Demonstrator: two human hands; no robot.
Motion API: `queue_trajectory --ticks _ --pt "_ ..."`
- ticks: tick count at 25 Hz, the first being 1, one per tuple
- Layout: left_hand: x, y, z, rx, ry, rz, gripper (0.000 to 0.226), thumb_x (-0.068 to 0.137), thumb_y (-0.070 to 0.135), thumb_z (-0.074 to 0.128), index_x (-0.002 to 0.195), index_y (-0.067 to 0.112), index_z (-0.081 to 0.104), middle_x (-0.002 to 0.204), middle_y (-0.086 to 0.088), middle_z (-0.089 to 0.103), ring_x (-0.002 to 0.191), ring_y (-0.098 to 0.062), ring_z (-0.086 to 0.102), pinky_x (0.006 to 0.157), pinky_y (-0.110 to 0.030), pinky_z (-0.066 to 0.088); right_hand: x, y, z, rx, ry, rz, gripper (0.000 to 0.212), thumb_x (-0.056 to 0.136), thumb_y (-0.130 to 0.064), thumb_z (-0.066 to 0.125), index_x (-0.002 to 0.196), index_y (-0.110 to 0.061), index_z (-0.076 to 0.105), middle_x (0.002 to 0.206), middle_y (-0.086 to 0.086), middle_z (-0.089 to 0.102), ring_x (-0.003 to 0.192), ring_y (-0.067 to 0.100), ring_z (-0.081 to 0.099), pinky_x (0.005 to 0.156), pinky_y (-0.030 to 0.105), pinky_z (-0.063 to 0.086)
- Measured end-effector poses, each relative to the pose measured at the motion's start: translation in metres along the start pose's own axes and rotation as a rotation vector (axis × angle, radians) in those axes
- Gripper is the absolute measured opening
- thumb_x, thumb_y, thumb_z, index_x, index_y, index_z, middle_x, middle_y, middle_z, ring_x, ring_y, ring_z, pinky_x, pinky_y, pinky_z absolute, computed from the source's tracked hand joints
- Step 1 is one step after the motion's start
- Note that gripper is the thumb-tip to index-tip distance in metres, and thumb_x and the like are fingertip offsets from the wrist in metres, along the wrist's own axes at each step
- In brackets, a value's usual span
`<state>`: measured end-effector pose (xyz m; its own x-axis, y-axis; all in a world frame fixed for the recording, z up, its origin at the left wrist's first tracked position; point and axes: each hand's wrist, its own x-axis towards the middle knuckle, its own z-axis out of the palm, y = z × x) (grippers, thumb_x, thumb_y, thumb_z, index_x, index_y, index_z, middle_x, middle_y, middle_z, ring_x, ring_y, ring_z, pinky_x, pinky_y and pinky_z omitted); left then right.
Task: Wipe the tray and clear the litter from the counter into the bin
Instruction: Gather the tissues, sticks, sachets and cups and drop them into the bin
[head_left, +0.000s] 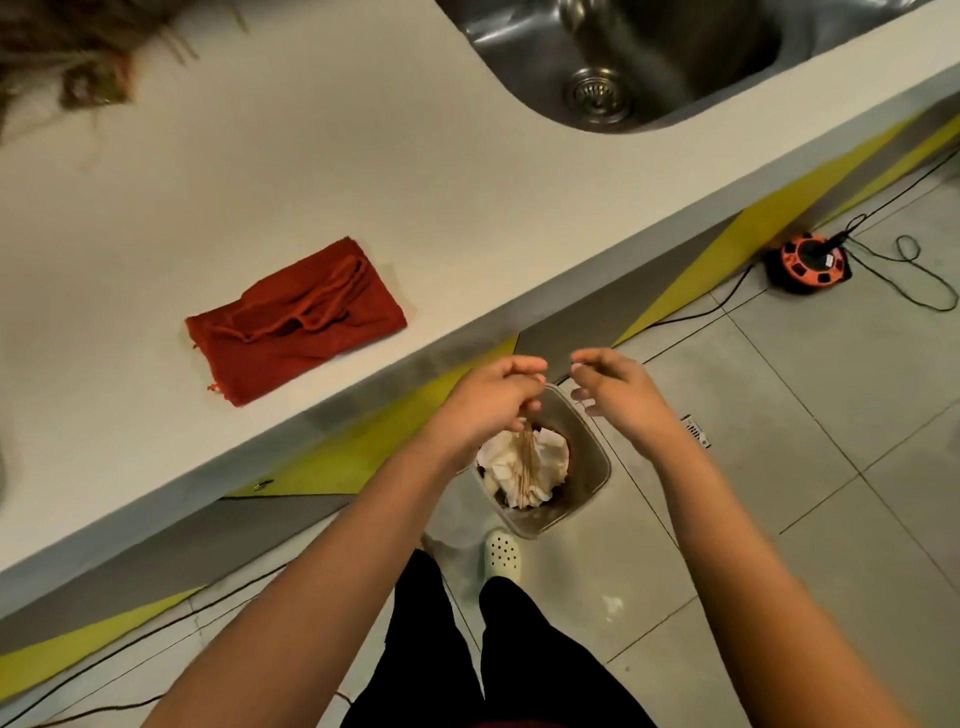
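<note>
Left hand (488, 395) over the bin (592, 457), fingers curled round a bundle of thin sticks (525, 457) hanging tips-down into the mouth, held so for a straight drop onto the crumpled paper (540, 452) inside

Right hand (613, 384) just at 3 o'clock of the left, fingers loosely bent, holding nothing as far as can be made out, though a fine strand between thumb and finger cannot be ruled out in the blur

Bin on the floor against the counter (311, 156) front, close below the edge for short carries

Red cloth (296, 322) lying flat on the counter at 10 o'clock of the hands, set aside

No tray in view

Sink (675, 52) at 1 o'clock
</note>
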<state>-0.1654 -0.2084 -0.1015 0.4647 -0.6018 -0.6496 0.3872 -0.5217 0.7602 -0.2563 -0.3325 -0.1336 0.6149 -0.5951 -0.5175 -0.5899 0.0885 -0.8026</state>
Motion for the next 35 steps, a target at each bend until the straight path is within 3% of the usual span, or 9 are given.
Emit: queue_trajectory --ticks 5,13,24,35 --pt "-0.059 0.071 -0.046 -0.148 0.031 0.262 0.018 0.093 0.009 0.050 0.094 0.025 0.059 0.090 0.003 0.059 0.074 -0.009 0.056 0.060 -0.022 0.043 -0.025 -0.088 -0.008 0.006 -0.044 -0.196 0.012 0.092 -0.017 0.053 0.100 -0.022 0.060 0.084 -0.002 0.058 0.073 0.013 0.056 0.072 0.029 0.047" --pt "-0.105 0.105 -0.178 -0.162 0.351 0.371 0.017 0.092 0.016 0.052 0.097 0.029 0.062 0.093 0.007 0.061 0.075 -0.010 0.057 0.060 -0.023 0.040 -0.020 -0.195 0.087 0.029 -0.183 -0.320 0.016 0.093 -0.013 0.051 0.104 -0.019 0.059 0.091 0.001 0.058 0.071 0.016 0.058 0.064 0.027 0.048" --pt "-0.122 0.099 -0.322 -0.220 0.545 0.372 0.015 0.091 0.014 0.054 0.091 0.027 0.061 0.086 0.009 0.060 0.072 -0.008 0.057 0.057 -0.021 0.040 -0.003 -0.268 0.215 -0.098 -0.259 -0.412 0.017 0.092 -0.011 0.052 0.107 -0.012 0.058 0.083 0.001 0.052 0.066 0.014 0.053 0.060 0.026 0.042" --pt "-0.075 0.105 -0.375 -0.289 0.616 0.306 0.015 0.091 0.013 0.054 0.087 0.026 0.061 0.085 0.005 0.059 0.074 -0.010 0.056 0.061 -0.024 0.044 0.056 -0.301 0.254 -0.294 -0.281 -0.479 0.012 0.092 -0.016 0.053 0.102 -0.020 0.058 0.095 0.004 0.056 0.077 0.017 0.053 0.062 0.022 0.043"
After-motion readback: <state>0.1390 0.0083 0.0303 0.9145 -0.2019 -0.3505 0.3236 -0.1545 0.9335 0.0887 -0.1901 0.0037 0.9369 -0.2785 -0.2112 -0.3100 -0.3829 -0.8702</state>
